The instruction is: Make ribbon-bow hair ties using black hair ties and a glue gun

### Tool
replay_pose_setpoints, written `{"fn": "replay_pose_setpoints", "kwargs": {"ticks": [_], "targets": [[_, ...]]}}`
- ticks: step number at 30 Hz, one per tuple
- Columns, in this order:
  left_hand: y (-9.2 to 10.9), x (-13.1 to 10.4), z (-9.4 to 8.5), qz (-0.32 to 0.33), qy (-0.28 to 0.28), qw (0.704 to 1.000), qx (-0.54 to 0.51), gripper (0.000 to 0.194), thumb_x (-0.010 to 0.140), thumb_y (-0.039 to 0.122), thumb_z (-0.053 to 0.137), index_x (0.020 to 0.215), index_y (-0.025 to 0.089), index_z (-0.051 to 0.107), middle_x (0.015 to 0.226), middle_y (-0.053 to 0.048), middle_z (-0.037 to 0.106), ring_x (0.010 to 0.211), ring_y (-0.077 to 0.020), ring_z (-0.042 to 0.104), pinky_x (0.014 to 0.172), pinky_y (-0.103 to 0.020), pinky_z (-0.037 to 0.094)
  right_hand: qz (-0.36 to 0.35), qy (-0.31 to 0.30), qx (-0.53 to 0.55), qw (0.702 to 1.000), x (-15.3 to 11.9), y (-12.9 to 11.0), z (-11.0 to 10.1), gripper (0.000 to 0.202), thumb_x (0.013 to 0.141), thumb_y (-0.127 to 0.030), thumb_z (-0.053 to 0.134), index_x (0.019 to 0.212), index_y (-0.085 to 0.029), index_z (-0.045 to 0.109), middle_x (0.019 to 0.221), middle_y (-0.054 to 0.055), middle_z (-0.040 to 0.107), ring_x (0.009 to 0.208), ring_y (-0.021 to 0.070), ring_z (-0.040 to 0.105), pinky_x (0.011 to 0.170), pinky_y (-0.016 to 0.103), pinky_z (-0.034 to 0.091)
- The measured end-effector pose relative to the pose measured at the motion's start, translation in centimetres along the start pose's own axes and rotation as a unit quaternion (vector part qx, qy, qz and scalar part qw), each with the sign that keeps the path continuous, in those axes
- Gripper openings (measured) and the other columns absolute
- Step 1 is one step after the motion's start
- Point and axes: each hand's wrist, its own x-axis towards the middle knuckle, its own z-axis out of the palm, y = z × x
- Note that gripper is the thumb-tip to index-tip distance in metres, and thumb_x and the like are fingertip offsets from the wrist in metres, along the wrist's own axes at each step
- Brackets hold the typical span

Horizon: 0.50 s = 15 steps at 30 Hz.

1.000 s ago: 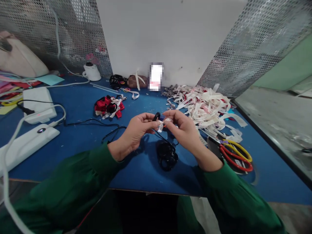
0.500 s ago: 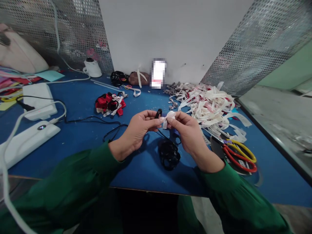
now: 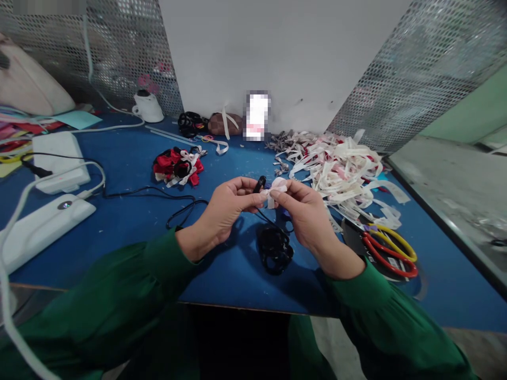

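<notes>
A: Where is the white ribbon (image 3: 278, 187)?

B: Between the two hands, raised above the blue tabletop (image 3: 229, 279). It is bent into a loop, with a short end hanging below the pinch.

A: How do the fingers of the left hand (image 3: 227, 208) stand?

B: Thumb and forefinger are closed together on the ribbon's left side. A black pen-like stick (image 3: 260, 183) pokes up just behind the fingertips; whether those fingers grip it is hard to tell, since the hand hides its lower part.

A: And the right hand (image 3: 307, 216)?

B: Its thumb presses against the forefinger with the ribbon's loop caught between them, close beside the left fingertips. The other fingers are curled behind, and what they hold, if anything, cannot be seen. Something blue shows just under them, too covered to name.

A: What lies below?

B: A bundle of black bands (image 3: 274, 250) on the tabletop, just under the gap between the wrists.

A: What is farther out?

B: Behind the right hand spreads a heap of pale ribbon strips (image 3: 340, 169). Right of that wrist lie scissors (image 3: 390, 253) with one red and one yellow handle. Beyond the left hand sits a cluster of red, black and white ribbon pieces (image 3: 178, 167).
</notes>
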Motion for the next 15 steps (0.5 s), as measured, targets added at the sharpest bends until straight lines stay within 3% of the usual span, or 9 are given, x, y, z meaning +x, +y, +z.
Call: {"fn": "replay_pose_setpoints", "kwargs": {"ticks": [5, 15], "targets": [[0.30, -0.10, 0.15, -0.001, -0.004, 1.000, -0.005, 0.026, 0.071, 0.030, 0.083, 0.088, 0.014, 0.074, 0.076, -0.002, 0.071, 0.066, -0.0128, 0.066, 0.063, -0.025, 0.051, -0.007, -0.001, 0.026, 1.000, 0.02, -0.41, -0.29, 0.016, 0.079, -0.032, 0.078, 0.074, -0.020, 0.067, 0.069, -0.002, 0.062, 0.066, 0.0121, 0.054, 0.066, 0.026, 0.045], [-0.13, -0.13, 0.28, 0.061, 0.009, 0.998, 0.028, 0.017, 0.070, 0.026, 0.085, 0.085, 0.019, 0.081, 0.083, -0.003, 0.077, 0.071, -0.0128, 0.066, 0.074, -0.028, 0.056, -0.023, -0.004, 0.003, 1.000, -0.21, -0.60, -0.07, 0.017, 0.078, -0.035, 0.079, 0.076, -0.021, 0.068, 0.070, -0.001, 0.066, 0.065, 0.0131, 0.057, 0.065, 0.029, 0.049]]}}
